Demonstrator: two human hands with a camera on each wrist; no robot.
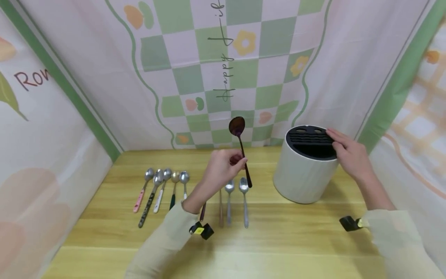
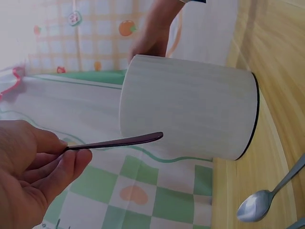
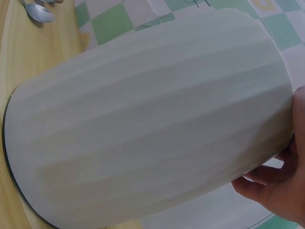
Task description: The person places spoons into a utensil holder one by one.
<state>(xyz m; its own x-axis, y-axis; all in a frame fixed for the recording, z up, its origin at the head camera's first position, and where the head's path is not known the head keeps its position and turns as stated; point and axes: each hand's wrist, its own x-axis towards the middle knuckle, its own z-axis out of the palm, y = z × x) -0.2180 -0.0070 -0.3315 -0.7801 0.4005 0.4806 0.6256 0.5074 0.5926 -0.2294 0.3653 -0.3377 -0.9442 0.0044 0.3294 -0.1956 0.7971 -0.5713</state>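
A dark, shiny spoon (image 1: 237, 127) with a round bowl is pinched by its handle between the thumb and fingers of my left hand (image 1: 223, 166), above the table. Its bowl points up and away; in the left wrist view the handle end (image 2: 138, 140) sticks out toward the holder. My right hand (image 1: 350, 155) grips the top rim of a white ribbed utensil holder (image 1: 301, 180), which stands upright. The holder's black top insert (image 1: 310, 135) has round holes, slots and a wide opening. In the right wrist view the holder's wall (image 3: 152, 119) fills most of the picture.
Several spoons lie in a row on the wooden table (image 1: 278, 240), among them a pink-handled spoon (image 1: 139, 199) at the left and a silver spoon (image 1: 245, 205) nearest the holder. My left forearm partly hides the row. A patterned cloth (image 1: 195, 77) hangs behind.
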